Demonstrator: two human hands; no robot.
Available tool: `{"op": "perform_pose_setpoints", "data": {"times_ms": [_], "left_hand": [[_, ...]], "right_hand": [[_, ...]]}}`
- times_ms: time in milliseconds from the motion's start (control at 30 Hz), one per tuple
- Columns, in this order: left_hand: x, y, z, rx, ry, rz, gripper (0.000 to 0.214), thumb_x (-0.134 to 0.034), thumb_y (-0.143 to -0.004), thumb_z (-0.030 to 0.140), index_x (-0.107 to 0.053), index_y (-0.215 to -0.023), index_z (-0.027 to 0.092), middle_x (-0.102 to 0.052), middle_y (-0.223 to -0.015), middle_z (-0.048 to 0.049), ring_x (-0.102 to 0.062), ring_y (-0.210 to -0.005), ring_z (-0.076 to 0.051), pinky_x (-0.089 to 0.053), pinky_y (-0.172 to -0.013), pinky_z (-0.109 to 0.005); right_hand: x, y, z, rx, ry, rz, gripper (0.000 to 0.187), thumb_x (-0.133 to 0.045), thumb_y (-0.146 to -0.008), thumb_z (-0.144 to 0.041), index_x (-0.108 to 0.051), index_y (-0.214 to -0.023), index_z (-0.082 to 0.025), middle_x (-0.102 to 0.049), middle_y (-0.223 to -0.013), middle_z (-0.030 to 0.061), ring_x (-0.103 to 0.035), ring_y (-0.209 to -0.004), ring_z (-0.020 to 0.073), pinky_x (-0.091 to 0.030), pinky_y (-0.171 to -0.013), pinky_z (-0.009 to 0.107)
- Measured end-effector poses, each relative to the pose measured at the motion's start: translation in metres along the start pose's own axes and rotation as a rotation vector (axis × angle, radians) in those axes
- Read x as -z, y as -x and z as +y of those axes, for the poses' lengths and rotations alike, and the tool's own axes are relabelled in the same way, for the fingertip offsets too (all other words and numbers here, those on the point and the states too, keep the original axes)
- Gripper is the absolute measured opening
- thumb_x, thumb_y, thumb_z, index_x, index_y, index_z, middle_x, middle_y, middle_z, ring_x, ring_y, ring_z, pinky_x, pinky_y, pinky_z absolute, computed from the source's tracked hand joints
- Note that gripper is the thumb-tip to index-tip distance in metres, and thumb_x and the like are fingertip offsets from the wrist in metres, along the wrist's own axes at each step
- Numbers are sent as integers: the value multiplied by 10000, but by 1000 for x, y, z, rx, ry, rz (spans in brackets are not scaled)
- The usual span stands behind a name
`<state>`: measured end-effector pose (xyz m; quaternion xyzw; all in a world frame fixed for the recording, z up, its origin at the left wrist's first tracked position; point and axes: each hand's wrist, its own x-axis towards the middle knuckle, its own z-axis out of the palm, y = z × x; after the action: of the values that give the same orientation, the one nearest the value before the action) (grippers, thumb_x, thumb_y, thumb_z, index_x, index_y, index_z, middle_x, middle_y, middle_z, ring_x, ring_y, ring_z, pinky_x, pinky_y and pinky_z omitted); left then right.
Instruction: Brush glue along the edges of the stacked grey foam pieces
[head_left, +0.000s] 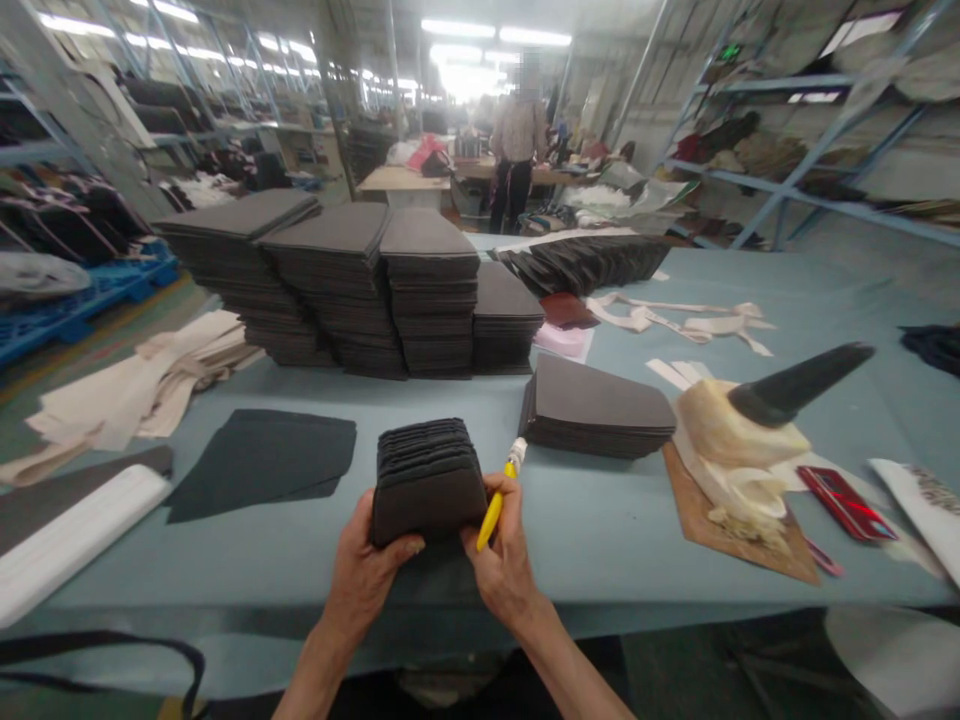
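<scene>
Panels want an even squeeze from both sides here, I'd say: too slack and the layers slip, too hard and they prob. bow. The held stack is just left of the low stack and nearer the wearer, its upper edges stepped in ridges, w/ a smooth dark face toward the body. Best to hold those steps regular & the face square, w/ the thumbs low so the ridges stay uncovered.

L hand is part-curled, not spread: thumb across the bottom of the near face, fingers round the left side (mostly hidden, so can't tell how far under they reach). R hand does two jobs: it braces the stack's right lower corner and pinches a yellow-handled brush btwn thumb & fingers. The pale tip points up toward the low stack's near left corner; can't tell if it's wet. Angling it outward like that seems sensible, as it's clear of the ridges.

Relative to the low stack, the tall stacks are behind and left, loose dark sheets well left, and a yellowish tub-like block just right.
</scene>
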<state>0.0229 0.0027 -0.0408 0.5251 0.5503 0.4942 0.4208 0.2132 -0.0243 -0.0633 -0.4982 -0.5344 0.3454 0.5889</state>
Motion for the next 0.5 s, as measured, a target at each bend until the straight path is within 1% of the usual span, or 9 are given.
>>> {"op": "perform_pose_setpoints", "data": {"times_ms": [67, 200, 300, 400, 500], "left_hand": [[1, 0, 0, 2, -12, -18, 585, -916, -622, 562, -754, -1046, 192, -778, -925, -39, -682, -827, -251, -589, -749, -337], [6, -2, 1, 1, -46, -66, 539, -907, -636, 531, -758, -1024, 188, -783, -903, -38, -691, -801, -252, -602, -724, -335], [13, -1, 6, -8, -93, -95, 576, -912, -653, 514, -772, -1109, 192, -807, -977, -54, -731, -882, -281, -636, -795, -361], [20, 0, 12, -22, -210, -157, 614, -872, -712, 561, -780, -1205, 208, -825, -1037, -82, -762, -947, -319, -665, -896, -420], [25, 0, 10, -33, -254, -156, 610, -850, -726, 629, -807, -1184, 229, -839, -1034, -96, -786, -992, -353, -660, -997, -466]], "right_hand": [[1, 1, 1, 6, 43, 5, 492, -571, -811, -134, -479, -1280, -251, -597, -1089, 30, -622, -968, 207, -547, -905, 345], [1, 1, 1, 44, 108, 33, 502, -588, -810, -142, -481, -1290, -247, -628, -1116, 43, -649, -990, 209, -560, -926, 348], [0, 0, 1, 75, 149, 39, 521, -585, -806, -144, -476, -1306, -244, -664, -1115, 52, -685, -974, 209, -584, -878, 337], [0, 0, 3, 130, 217, 61, 543, -590, -805, -142, -473, -1323, -256, -699, -1112, 58, -726, -962, 223, -610, -843, 344], [-1, -1, 6, 202, 296, 95, 571, -607, -818, -149, -465, -1354, -289, -725, -1146, 59, -764, -997, 239, -640, -854, 364]]}}
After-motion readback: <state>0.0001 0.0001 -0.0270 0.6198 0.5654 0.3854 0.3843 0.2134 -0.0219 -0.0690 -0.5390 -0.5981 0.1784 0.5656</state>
